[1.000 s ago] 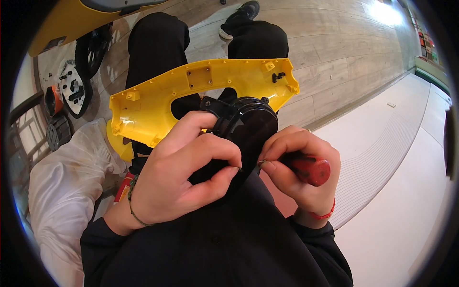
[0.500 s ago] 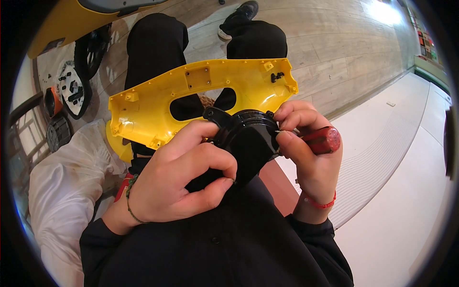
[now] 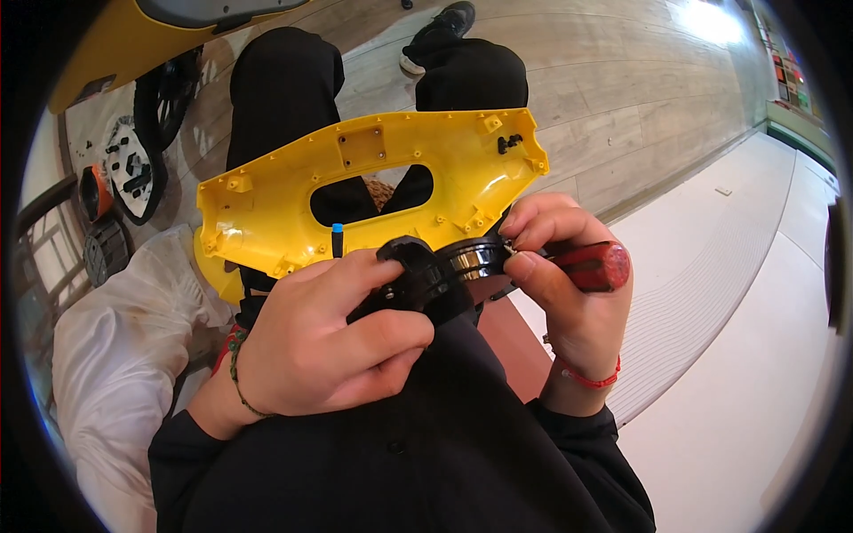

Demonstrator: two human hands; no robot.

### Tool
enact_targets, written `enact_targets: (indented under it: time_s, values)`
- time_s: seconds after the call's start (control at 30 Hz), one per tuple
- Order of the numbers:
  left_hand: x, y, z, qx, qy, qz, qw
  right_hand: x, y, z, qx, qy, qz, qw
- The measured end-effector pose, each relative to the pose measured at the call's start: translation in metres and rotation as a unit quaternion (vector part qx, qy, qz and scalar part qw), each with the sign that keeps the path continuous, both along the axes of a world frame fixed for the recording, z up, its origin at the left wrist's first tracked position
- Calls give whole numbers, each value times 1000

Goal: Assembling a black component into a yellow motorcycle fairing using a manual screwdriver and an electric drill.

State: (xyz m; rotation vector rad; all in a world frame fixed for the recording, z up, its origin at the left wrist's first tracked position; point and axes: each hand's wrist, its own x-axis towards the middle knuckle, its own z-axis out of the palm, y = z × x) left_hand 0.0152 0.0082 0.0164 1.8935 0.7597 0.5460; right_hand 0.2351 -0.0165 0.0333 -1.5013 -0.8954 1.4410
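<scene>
My left hand [image 3: 333, 338] is closed round a glossy black round housing with a bracket [image 3: 418, 277], now tilted with its banded rim showing. My right hand [image 3: 564, 289] cradles a red screwdriver handle [image 3: 600, 265] and pinches a small metal piece [image 3: 512, 250], seemingly a screw, at the housing's right edge. A dark stick with a blue tip [image 3: 338, 229] rises just beyond my left fingers. A yellow plastic shell [image 3: 258, 204] with an oval opening lies across my legs behind the housing; small black parts [image 3: 508, 144] sit on its right end.
A yellow panel [image 3: 124, 44] is at the top left, above black parts, an orange piece [image 3: 95, 194] and a tray of small pieces [image 3: 120, 142]. White fabric [image 3: 124, 355] lies at lower left. A long white surface [image 3: 711, 284] runs along my right, beside the wood floor [image 3: 631, 80].
My right hand has risen to the housing's right edge with the screwdriver. The housing has turned and tipped in my left hand, exposing its banded rim. The blue-tipped stick has come into view.
</scene>
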Motion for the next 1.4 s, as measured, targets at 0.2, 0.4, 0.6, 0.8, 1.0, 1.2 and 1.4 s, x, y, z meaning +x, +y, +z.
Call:
enact_targets:
  time_s: [0.2, 0.4, 0.6, 0.8, 1.0, 1.2, 1.4]
  values:
    - [2, 0, -2, 43, -20, 8, 999, 3, -1, -2, 20, -9, 24, 999]
    - [2, 0, -1, 47, -22, 16, 999, 7, -2, -6, 55, 26, 40, 997]
    - [-2, -1, -1, 27, -3, -7, 1000, 8, -3, -5, 46, 50, 41, 997]
    - [-2, 1, -2, 42, -11, -20, 999, 13, -2, -5, -1, 100, 46, 994]
    - [-1, 4, 0, 58, -7, -44, 997, 20, 1, -4, -50, 83, 108, 989]
    - [-4, -2, -2, 49, -23, -33, 998, 20, 1, -3, -35, 114, 108, 987]
    - [-5, 2, -4, 52, -27, -50, 997, 21, 2, 1, -42, 95, 130, 986]
